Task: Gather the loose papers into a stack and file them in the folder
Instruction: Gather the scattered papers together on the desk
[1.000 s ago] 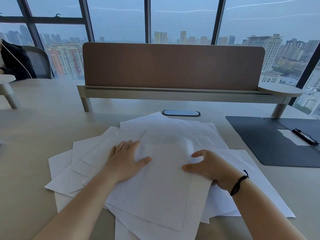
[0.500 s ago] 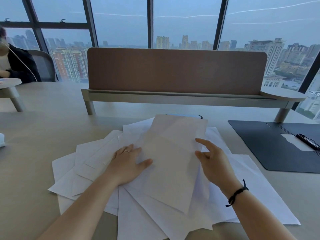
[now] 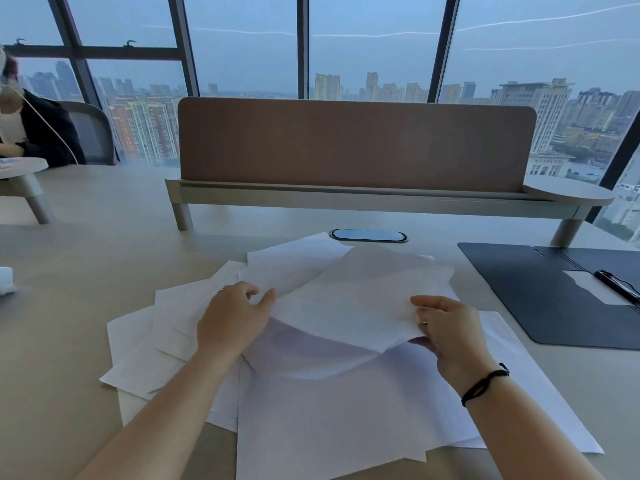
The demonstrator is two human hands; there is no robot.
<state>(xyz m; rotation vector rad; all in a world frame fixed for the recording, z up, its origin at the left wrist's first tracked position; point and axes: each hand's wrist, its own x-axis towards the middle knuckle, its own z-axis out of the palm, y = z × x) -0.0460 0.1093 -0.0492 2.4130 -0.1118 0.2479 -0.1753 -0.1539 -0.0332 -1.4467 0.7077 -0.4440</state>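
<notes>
I have the top sheet point(image 3: 360, 299) lifted off the spread of loose papers point(image 3: 346, 410), my left hand point(image 3: 235, 317) pinching its left edge between thumb and curled fingers and my right hand point(image 3: 446, 327) pinching its right edge the same way. The sheet sags in the middle and its far edge floats free above the pile.

My worry is the drag: if I pull it sideways while it touches the sheets beneath, they could fan out further, and the ones at the near edge of the desk point(image 3: 86, 271) already overhang toward me and might slide off. A thin sheet held only at two edges could also crease or slip.

The open black folder point(image 3: 540, 299) lies flat to the right, near but apart from the papers, with a pen point(image 3: 616, 284) clipped on its inner flap. There is open desk to the left and between pile and folder; the divider shelf point(image 3: 363, 199) bounds the far side.
</notes>
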